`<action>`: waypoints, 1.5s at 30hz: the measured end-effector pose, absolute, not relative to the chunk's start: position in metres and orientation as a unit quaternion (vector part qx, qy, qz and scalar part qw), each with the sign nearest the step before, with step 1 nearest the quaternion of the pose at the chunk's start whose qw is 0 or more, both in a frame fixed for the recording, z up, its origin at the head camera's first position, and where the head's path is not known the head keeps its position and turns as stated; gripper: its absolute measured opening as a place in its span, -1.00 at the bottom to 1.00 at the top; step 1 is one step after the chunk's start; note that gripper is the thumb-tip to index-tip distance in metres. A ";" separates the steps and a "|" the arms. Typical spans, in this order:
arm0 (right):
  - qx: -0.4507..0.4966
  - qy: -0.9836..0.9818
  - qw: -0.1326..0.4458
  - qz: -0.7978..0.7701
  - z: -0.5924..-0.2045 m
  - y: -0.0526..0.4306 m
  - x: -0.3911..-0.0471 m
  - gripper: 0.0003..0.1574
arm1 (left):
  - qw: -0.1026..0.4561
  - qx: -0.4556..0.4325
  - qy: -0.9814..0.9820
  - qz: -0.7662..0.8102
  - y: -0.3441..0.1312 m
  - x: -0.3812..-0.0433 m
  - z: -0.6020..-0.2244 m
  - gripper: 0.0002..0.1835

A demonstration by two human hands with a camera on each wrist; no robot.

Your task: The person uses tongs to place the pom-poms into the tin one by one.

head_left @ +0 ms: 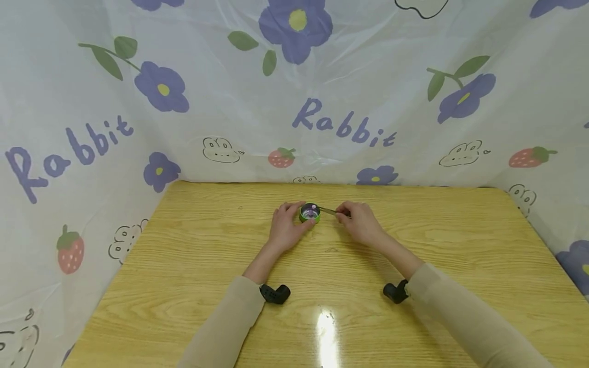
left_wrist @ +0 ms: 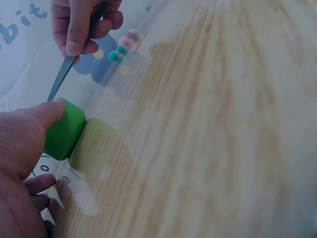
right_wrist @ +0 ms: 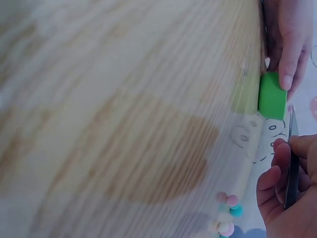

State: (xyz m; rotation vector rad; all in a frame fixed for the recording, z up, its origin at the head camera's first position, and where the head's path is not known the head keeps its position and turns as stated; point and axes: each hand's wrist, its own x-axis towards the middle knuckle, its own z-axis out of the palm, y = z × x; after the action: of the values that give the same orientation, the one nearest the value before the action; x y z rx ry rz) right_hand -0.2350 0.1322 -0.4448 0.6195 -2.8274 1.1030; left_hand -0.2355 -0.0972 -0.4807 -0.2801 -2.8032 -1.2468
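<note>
A small round green container (head_left: 301,217) with a shiny inside stands upright on the wooden table. My left hand (head_left: 286,226) holds it from the side, thumb at the near edge and fingers around the far side. In the left wrist view, the thumb lies across the top of the green container (left_wrist: 68,130). My right hand (head_left: 361,223) pinches slim metal tweezers (head_left: 329,210), their tips pointing left over the container's opening. At the tips is a small pale pink ball (head_left: 314,206). The right wrist view shows the tweezers (right_wrist: 293,171) between thumb and fingers.
Several small pink and teal pompoms (left_wrist: 124,45) lie on the table beyond my right hand; the head view hides them behind it. The wooden table (head_left: 207,255) ends at a patterned cloth (head_left: 345,76) at the back and sides. A black device (head_left: 276,294) sits at each wrist.
</note>
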 end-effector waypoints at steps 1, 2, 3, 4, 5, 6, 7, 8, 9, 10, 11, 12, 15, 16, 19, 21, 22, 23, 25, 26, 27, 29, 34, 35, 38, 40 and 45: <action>0.194 -0.913 0.019 0.358 -0.444 0.132 -0.235 -0.85 | 0.031 -0.092 -0.909 -0.405 -0.097 -0.235 -0.481 -0.34; 0.190 -0.914 0.017 0.357 -0.444 0.133 -0.235 -0.84 | 0.031 -0.092 -0.909 -0.405 -0.097 -0.235 -0.481 -0.34; 0.188 -0.915 0.017 0.357 -0.444 0.133 -0.235 -0.84 | 0.031 -0.093 -0.909 -0.406 -0.097 -0.235 -0.481 -0.34; 0.188 -0.915 0.017 0.356 -0.444 0.133 -0.235 -0.84 | 0.031 -0.093 -0.908 -0.406 -0.096 -0.235 -0.480 -0.34; 0.190 -0.915 0.018 0.355 -0.444 0.133 -0.235 -0.84 | 0.032 -0.094 -0.909 -0.406 -0.096 -0.235 -0.481 -0.35; 0.192 -0.915 0.019 0.355 -0.444 0.133 -0.235 -0.84 | 0.033 -0.094 -0.908 -0.406 -0.096 -0.235 -0.481 -0.35; 0.195 -0.914 0.020 0.355 -0.444 0.133 -0.235 -0.84 | 0.033 -0.094 -0.909 -0.406 -0.096 -0.235 -0.480 -0.35; 0.197 -0.913 0.023 0.356 -0.444 0.133 -0.234 -0.84 | 0.033 -0.095 -0.909 -0.405 -0.096 -0.235 -0.480 -0.35; 0.199 -0.913 0.025 0.356 -0.444 0.133 -0.234 -0.85 | 0.033 -0.096 -0.909 -0.404 -0.097 -0.235 -0.480 -0.35; 0.200 -0.912 0.025 0.357 -0.444 0.133 -0.233 -0.85 | 0.034 -0.097 -0.909 -0.404 -0.097 -0.235 -0.480 -0.35; 0.200 -0.912 0.027 0.359 -0.444 0.133 -0.233 -0.85 | 0.034 -0.098 -0.909 -0.403 -0.096 -0.235 -0.480 -0.35; 0.199 -0.911 0.027 0.360 -0.444 0.133 -0.232 -0.85 | 0.035 -0.099 -0.910 -0.402 -0.096 -0.235 -0.479 -0.35; 0.198 -0.911 0.028 0.360 -0.446 0.134 -0.232 -0.86 | 0.035 -0.101 -0.910 -0.400 -0.096 -0.235 -0.479 -0.34; 0.198 -0.911 0.029 0.360 -0.446 0.134 -0.231 -0.86 | 0.036 -0.102 -0.910 -0.400 -0.096 -0.235 -0.479 -0.35; 0.195 -0.911 0.028 0.361 -0.447 0.137 -0.232 -0.86 | 0.036 -0.103 -0.909 -0.403 -0.097 -0.235 -0.479 -0.35; 0.193 -0.912 0.026 0.361 -0.447 0.139 -0.232 -0.85 | 0.037 -0.105 -0.908 -0.403 -0.097 -0.235 -0.479 -0.35; 0.192 -0.912 0.025 0.362 -0.446 0.140 -0.232 -0.84 | 0.038 -0.105 -0.908 -0.404 -0.097 -0.235 -0.479 -0.35; 0.188 -0.911 0.022 0.365 -0.445 0.141 -0.232 -0.83 | 0.037 -0.107 -0.908 -0.403 -0.097 -0.236 -0.479 -0.35; 0.185 -0.910 0.021 0.370 -0.443 0.144 -0.232 -0.81 | 0.035 -0.109 -0.908 -0.403 -0.097 -0.236 -0.480 -0.34; 0.183 -0.909 0.021 0.373 -0.441 0.146 -0.232 -0.81 | 0.033 -0.109 -0.908 -0.402 -0.097 -0.236 -0.480 -0.33; 0.181 -0.908 0.021 0.377 -0.440 0.148 -0.233 -0.80 | 0.032 -0.109 -0.909 -0.402 -0.097 -0.236 -0.480 -0.33; 0.175 -0.906 0.017 0.386 -0.438 0.153 -0.233 -0.78 | 0.030 -0.109 -0.909 -0.401 -0.097 -0.237 -0.479 -0.33; 0.167 -0.904 0.013 0.393 -0.436 0.169 -0.233 -0.76 | 0.029 -0.105 -0.910 -0.401 -0.098 -0.236 -0.479 -0.34; 0.164 -0.904 0.014 0.394 -0.435 0.172 -0.233 -0.76 | 0.028 -0.104 -0.909 -0.402 -0.098 -0.235 -0.479 -0.34; 0.153 -0.906 0.024 0.393 -0.435 0.179 -0.233 -0.76 | 0.027 -0.102 -0.909 -0.404 -0.098 -0.235 -0.478 -0.34; 0.144 -0.907 0.025 0.394 -0.435 0.184 -0.233 -0.75 | 0.027 -0.102 -0.907 -0.407 -0.098 -0.234 -0.478 -0.34; 0.132 -0.914 0.038 0.382 -0.436 0.198 -0.230 -0.74 | 0.028 -0.102 -0.907 -0.408 -0.097 -0.233 -0.479 -0.34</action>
State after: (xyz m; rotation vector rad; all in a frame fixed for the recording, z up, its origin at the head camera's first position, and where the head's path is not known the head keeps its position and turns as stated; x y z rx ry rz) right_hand -0.2300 0.1979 -0.4364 0.4039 -2.8041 1.1736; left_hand -0.2334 -0.0972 -0.4787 -0.3136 -2.7997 -1.2596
